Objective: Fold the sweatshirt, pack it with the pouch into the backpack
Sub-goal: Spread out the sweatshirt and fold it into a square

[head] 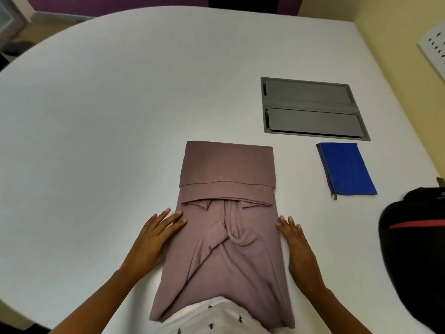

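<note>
A head-worn view looks down on a white table (pixel 120 116) where a mauve sweatshirt (pixel 226 249) lies folded into a narrow strip. Its long axis runs straight away from the person, and its near end meets their white patterned top (pixel 212 314). The far end is doubled back toward the person, so the ribbed hem band crosses the strip just beyond the fingertips, and the 2 sleeves cross between the hands. The left hand (pixel 154 239) lies flat on the table along the strip's left edge, fingers (pixel 172 219) straight and slightly spread, tips touching the cloth, gripping nothing. The right hand (pixel 298 249) lies flat along the right edge, fingers (pixel 287 224) straight and close together, pointing away, holding nothing. Beyond and to the right of the right fingertips, well apart, a flat blue pouch (pixel 346 168) with grey trim lies with its long axis pointing away and slightly left. Just beyond it, a grey hatch (pixel 313 108) with 2 flaps is set into the tabletop. Right of the right fingers, a black backpack (pixel 414 249) with a red stripe is cut off by the frame edge.
</note>
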### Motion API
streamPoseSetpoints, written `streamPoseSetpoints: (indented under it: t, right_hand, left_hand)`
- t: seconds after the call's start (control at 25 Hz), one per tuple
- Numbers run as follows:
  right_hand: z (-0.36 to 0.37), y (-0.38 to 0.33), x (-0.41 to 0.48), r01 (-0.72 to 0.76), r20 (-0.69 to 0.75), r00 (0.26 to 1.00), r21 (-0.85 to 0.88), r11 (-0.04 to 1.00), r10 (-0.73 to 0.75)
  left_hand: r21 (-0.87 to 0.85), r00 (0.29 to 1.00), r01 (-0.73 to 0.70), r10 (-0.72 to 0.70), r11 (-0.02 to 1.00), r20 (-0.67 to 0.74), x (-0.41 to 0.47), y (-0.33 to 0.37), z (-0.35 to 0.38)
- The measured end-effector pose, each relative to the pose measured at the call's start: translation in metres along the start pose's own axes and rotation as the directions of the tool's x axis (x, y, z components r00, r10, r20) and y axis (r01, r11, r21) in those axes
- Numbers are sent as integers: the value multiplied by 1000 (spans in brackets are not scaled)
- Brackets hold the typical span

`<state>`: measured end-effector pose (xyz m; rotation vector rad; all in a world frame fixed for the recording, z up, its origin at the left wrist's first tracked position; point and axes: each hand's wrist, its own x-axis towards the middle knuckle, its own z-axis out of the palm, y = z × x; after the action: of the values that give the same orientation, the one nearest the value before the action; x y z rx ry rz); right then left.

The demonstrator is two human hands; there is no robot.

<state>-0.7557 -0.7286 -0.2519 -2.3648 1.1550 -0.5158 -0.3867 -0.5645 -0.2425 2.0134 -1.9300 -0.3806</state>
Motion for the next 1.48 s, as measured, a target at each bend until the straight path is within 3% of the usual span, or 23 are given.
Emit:
streamPoseSetpoints:
  t: [0.2,0.32,0.4,0.52,0.64,0.76,0.92,1.0,1.04,1.12,1.32,1.48]
  right_hand:
    - [-10,-4,-36,119,187,978,-137,983,-92]
    - [-3,-7,-34,280,217,946,-177,944,-240]
    - [-4,-7,-29,280,200,949,-180,943,-244]
    - [-13,-19,-22,246,161,962,-154,957,-221]
    - [-20,-27,-16,213,62,976,-38,976,-210]
    - [-34,-36,-8,50,-27,998,109,993,-48]
    - [-69,-67,26,-254,16,962,410,876,272]
    - [-82,-80,51,-271,-2,951,474,838,308]
    - [-85,-84,65,-273,-39,944,464,842,328]
    - [-82,-82,99,-312,-117,908,449,837,402]
    - [-50,-52,169,-560,-82,748,453,693,658]
    - [-28,-34,183,-601,-60,725,430,673,686]
  left_hand:
    - [-12,994,-6,7,1000,105,-23,6,-2]
    - [-43,971,-21,31,999,239,-17,8,-2]
    - [-31,964,-22,30,999,263,-14,4,-1]
    - [-83,993,-25,34,996,111,-11,1,0]
    - [-283,992,71,-96,956,-76,-8,8,-3]
    - [-500,965,153,-239,853,-112,-3,26,-16]
    - [-716,949,272,-304,644,87,23,55,-53]
    - [-631,929,289,-370,720,3,45,50,-63]
    - [-600,883,336,-464,726,-66,56,45,-65]
    - [-639,760,424,-636,642,-134,81,36,-69]
    - [-584,607,625,-793,518,-53,138,21,-66]
    - [-534,574,683,-819,499,-32,156,2,-48]
